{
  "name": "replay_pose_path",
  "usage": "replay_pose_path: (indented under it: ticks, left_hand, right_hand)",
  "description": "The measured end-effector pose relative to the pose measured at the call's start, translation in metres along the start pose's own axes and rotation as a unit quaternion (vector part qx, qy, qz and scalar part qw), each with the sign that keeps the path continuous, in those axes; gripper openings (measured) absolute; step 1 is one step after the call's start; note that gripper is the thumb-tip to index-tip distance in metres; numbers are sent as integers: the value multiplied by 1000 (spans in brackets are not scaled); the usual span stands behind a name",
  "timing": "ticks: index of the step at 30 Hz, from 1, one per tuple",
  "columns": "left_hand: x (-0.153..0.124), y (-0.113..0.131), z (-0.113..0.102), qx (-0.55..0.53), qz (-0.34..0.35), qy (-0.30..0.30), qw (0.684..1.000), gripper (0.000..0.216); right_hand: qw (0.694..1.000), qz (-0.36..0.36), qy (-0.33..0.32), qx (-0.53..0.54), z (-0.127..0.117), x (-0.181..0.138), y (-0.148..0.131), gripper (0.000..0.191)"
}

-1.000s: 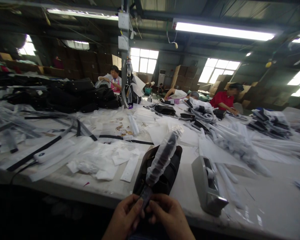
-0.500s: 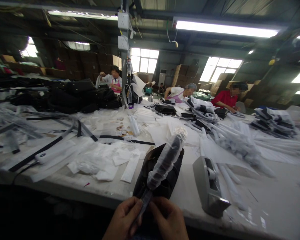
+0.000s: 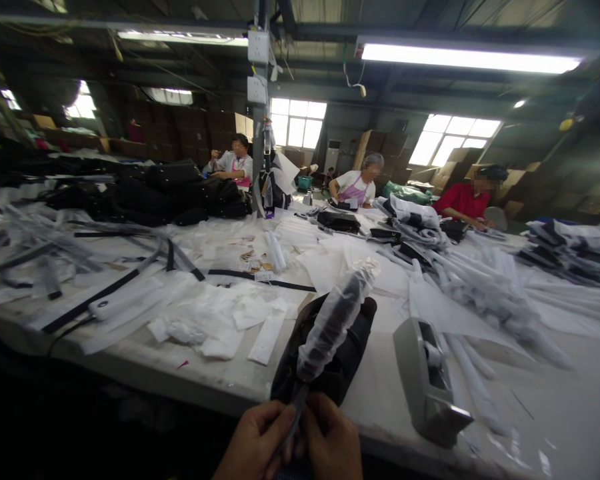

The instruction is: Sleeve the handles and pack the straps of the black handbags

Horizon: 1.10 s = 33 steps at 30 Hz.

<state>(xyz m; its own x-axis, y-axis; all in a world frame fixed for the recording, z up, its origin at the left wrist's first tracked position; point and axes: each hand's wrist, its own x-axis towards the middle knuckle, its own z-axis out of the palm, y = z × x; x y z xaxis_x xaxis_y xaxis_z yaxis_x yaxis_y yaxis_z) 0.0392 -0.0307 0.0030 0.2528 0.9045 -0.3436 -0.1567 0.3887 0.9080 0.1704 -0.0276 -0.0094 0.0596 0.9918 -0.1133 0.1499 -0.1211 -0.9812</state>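
Observation:
A black bag (image 3: 357, 357) lies at the table's near edge, right in front of me. Across it runs its strap, the upper part bundled in a thin translucent white wrap (image 3: 333, 323). My left hand (image 3: 260, 433) pinches the lower, grey-looking end of the strap (image 3: 298, 403) between thumb and fingers. Close beside it, my right hand (image 3: 333, 430) has its fingers closed on the same strap end from the other side. The fingertips of both hands are partly hidden behind the strap and each other.
A grey tape dispenser (image 3: 425, 387) stands right of the bag. White wrapping sheets (image 3: 215, 313) and loose black straps (image 3: 97, 300) lie to the left. Black bags (image 3: 160, 190) are heaped at the back left. Several co-workers sit across the table, one in a red top (image 3: 463, 200).
My right hand has drawn closer to my left at the strap end. The view has swung slightly left. Across the table, a co-worker in a pink apron has straightened up from leaning.

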Motion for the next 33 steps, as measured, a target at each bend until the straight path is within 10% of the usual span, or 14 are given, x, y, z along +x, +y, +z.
replay_pose_path:
  ticks: [12,20,25,33]
  left_hand:
    - [-2,-8,5,-8,6,-9,1000,57]
    - [-3,-7,2,-28,33,-14,999,53]
    - [-2,-10,3,-29,36,-19,999,53]
    - [0,-11,-3,-10,71,-11,997,51]
  right_hand:
    - [999,-7,-4,-45,-1,4,-5,35]
    - [922,128,-245,272,-8,6,1,62]
    - [877,176,-291,339,-11,7,-13,68]
    - [895,139,-298,301,-3,12,-13,72]
